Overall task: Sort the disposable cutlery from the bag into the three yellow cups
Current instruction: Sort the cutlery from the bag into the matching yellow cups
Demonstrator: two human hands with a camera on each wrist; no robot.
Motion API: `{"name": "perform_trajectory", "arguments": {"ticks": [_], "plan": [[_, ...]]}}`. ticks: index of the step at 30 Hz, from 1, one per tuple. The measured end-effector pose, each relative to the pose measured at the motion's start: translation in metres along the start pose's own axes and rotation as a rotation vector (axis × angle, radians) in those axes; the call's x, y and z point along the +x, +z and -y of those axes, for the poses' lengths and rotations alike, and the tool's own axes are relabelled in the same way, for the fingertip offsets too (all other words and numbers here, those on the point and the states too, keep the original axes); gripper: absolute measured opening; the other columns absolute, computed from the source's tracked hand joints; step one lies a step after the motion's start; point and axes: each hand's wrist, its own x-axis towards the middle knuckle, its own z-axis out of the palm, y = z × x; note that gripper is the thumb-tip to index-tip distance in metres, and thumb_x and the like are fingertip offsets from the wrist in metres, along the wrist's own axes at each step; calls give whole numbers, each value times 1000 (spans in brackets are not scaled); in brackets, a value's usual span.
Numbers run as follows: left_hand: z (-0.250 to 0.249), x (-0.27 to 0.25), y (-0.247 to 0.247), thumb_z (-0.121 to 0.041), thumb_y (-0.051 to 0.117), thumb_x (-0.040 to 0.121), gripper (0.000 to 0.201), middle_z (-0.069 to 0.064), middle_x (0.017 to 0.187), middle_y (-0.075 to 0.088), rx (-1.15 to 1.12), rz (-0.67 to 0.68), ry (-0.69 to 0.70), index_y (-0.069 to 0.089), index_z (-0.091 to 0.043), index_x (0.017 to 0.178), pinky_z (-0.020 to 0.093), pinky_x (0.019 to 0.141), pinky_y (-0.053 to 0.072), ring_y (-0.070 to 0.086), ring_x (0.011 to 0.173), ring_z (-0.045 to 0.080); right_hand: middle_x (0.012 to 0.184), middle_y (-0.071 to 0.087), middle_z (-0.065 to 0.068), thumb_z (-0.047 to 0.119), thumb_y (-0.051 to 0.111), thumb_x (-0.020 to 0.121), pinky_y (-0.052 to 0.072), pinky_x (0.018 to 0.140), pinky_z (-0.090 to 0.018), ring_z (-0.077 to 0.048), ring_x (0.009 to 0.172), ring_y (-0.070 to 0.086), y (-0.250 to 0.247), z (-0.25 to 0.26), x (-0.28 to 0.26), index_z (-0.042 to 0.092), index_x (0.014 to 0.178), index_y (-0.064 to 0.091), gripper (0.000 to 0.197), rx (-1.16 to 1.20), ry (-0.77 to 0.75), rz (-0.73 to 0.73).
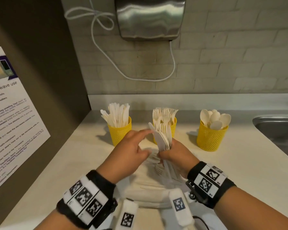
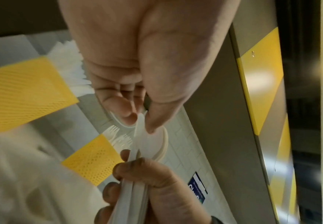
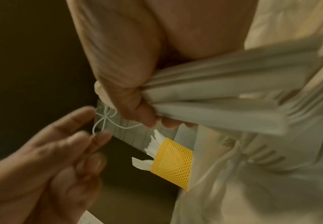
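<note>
Two wrist bands with black-and-white markers were seen nearest the head camera, and past them a white bag (image 1: 145, 188) lay on the counter (image 1: 239, 163). Above the bag, a bundle of cutlery (image 1: 164, 140) was gripped upright in the curled fingers of the right hand (image 1: 176, 155). The left hand (image 1: 131, 146) was held just beside it, fingers extended toward the top of the bundle. Three yellow cups were stood in a row behind: the knife cup (image 1: 119, 130), the fork cup (image 1: 173, 125) and the spoon cup (image 1: 211, 136).

From the left wrist, one white piece (image 2: 140, 124) was seen pinched between the left thumb and a fingertip (image 2: 130, 118), while the handles below were clamped by the right hand (image 2: 147, 178). What kind of piece it was could not be told.

From the right wrist, the handles (image 3: 224, 97) were shown wrapped by the right fingers (image 3: 137, 109), the left hand (image 3: 51, 159) loosely spread below, blurred, and the knife cup (image 3: 172, 162) beyond.
</note>
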Motion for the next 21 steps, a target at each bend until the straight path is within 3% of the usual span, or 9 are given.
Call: {"name": "perform_trajectory", "arguments": {"ticks": [3, 6, 9, 11, 13, 16, 19, 21], "plan": [[-9, 25, 9, -16, 61, 86, 44, -11, 105, 40, 14, 20, 57, 53, -37, 124, 1, 74, 35, 51, 75, 9, 75, 57, -11, 3, 60, 58, 48, 62, -35, -24, 66, 56, 2, 4, -3, 14, 98, 60, 42, 68, 5, 71], [-10, 40, 16, -13, 58, 87, 22, -7, 104, 42, 67, 72, 82, 67, -23, 104, 9, 75, 36, 48, 84, 7, 72, 56, -9, -4, 56, 60, 47, 56, -28, -18, 60, 56, 0, 2, -8, 19, 92, 63, 40, 155, -8, 109], [-13, 49, 15, -10, 57, 87, 18, -7, 101, 53, 39, 79, 134, 67, -21, 97, 5, 74, 37, 53, 83, 1, 70, 55, -6, -8, 58, 65, 47, 49, -26, -13, 52, 55, -11, -3, -10, 18, 98, 59, 43, 185, 22, 133], [-17, 58, 6, -11, 54, 88, 18, -6, 94, 63, -50, 9, 120, 64, -24, 95, 18, 79, 45, 60, 86, 8, 76, 54, -8, -4, 61, 64, 47, 50, -29, -17, 56, 55, -19, -9, -11, 17, 106, 55, 47, 162, 52, 130], [-24, 72, -6, -13, 54, 89, 19, -10, 82, 63, -162, -135, 95, 61, -30, 91, 23, 70, 48, 59, 75, 6, 72, 52, -8, -8, 58, 69, 45, 47, -28, -16, 52, 52, -28, -15, -15, 17, 102, 54, 41, 181, 69, 83], [-44, 99, -17, -9, 53, 90, 29, -12, 81, 59, -431, -348, 119, 55, -37, 84, 16, 60, 52, 58, 70, 6, 60, 50, -7, -14, 48, 80, 43, 45, -25, -15, 46, 49, -39, -20, -21, 12, 89, 52, 28, 264, 65, -51], [-65, 128, 0, -10, 53, 90, 22, -13, 88, 56, -411, -438, 190, 54, -32, 95, 21, 67, 56, 60, 78, 10, 62, 46, -7, -10, 46, 82, 41, 46, -27, -16, 47, 46, -50, -26, -24, 7, 100, 51, 24, 519, 52, -254], [-73, 145, 26, -12, 53, 90, 19, -7, 91, 59, -339, -424, 203, 56, -23, 105, 33, 75, 58, 62, 83, 15, 65, 44, -6, -9, 44, 83, 39, 45, -25, -15, 47, 44, -62, -28, -26, 4, 113, 50, 34, 685, 19, -347]]}}
